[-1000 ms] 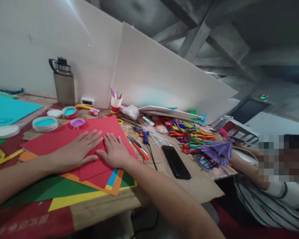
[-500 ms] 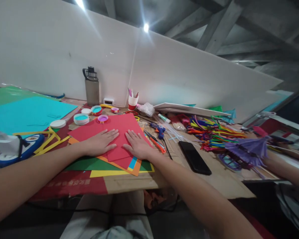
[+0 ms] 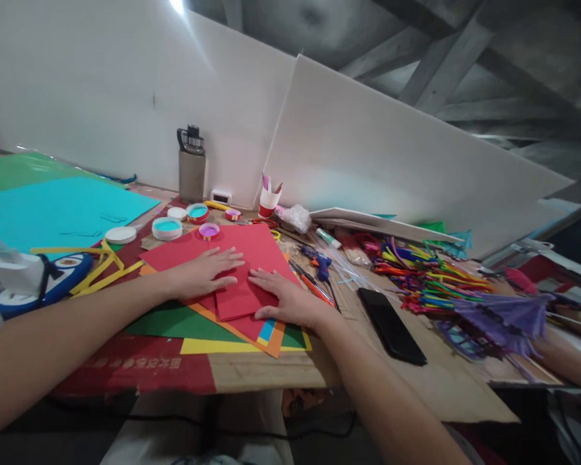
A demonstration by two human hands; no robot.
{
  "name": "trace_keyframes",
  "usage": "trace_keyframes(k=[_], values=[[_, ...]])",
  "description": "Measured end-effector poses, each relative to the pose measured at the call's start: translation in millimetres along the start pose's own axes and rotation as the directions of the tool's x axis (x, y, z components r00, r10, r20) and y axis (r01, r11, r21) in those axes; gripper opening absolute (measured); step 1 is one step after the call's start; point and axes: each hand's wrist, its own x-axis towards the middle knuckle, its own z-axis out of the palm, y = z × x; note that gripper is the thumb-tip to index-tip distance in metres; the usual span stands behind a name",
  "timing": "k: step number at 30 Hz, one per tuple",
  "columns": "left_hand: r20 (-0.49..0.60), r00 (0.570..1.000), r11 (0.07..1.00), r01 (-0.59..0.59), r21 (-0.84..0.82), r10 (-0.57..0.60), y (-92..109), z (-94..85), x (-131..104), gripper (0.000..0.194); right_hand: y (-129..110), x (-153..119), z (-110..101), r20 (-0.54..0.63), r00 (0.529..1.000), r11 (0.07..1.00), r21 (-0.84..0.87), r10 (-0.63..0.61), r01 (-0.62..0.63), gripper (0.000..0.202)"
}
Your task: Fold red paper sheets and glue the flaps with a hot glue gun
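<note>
Red sheets [image 3: 261, 240]: smooth, matt paper
Turquoise sheet [image 3: 77, 206], left: flat, matt paper or thin card
Bottle [image 3: 192, 175], far: translucent, smooth plastic-looking body, with a shiny, metal-looking band at the neck
Wall panel [image 3: 392, 145], far: smooth white, with a soft sheen
Phone [image 3: 392, 326], right: smooth, dark, glass-like face
Cardboard [image 3: 465, 384], near right: dull, brown, lightly creased
Craft stems [image 3: 436, 278], right: fuzzy-looking
Crumpled wrap [image 3: 296, 218], far: thin, clear, shiny plastic
Glue gun [image 3: 322, 263]: smooth blue plastic
Clear sticks [image 3: 351, 270]: translucent, glossy
Purple umbrella [image 3: 498, 316], right: pleated, matt
Adapter [image 3: 17, 272], left: smooth white plastic
</note>
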Motion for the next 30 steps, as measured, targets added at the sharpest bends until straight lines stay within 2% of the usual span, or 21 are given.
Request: trace_keyframes(k=[4,9,19,26,30], values=[[0.047,0.997,0.991,-0.062,-0.116,0.068,4.5,-7.3,-1.9,0.05,1.6,-2.2,2.9,-0.058,0.998,1.0,-0.014,-0.025,0.024,0.072],[0.031,0.995,0.975,-0.084,-0.207,0.092,7.7,-11.8,-3.0,0.051,1.3,-2.8,2.5,-0.064,0.997,0.999,-0.015,-0.039,0.038,0.065],[-0.001,0.995,0.971,-0.096,-0.22,0.098,15.4,-7.9,1.4,0.047,1.7,-5.3,-1.2,-0.103,0.992,0.997,0.004,-0.07,0.071,0.058],[0.008,0.998,0.975,-0.051,-0.216,0.054,19.2,-6.8,2.2,0.045,0.7,-5.5,-2.9,-0.139,0.987,0.996,0.038,-0.077,0.083,0.042],[0.03,0.989,0.965,-0.133,-0.225,0.144,18.6,-11.5,0.0,0.05,3.7,-3.7,-0.7,-0.167,0.98,0.993,-0.047,-0.111,0.105,0.027]])
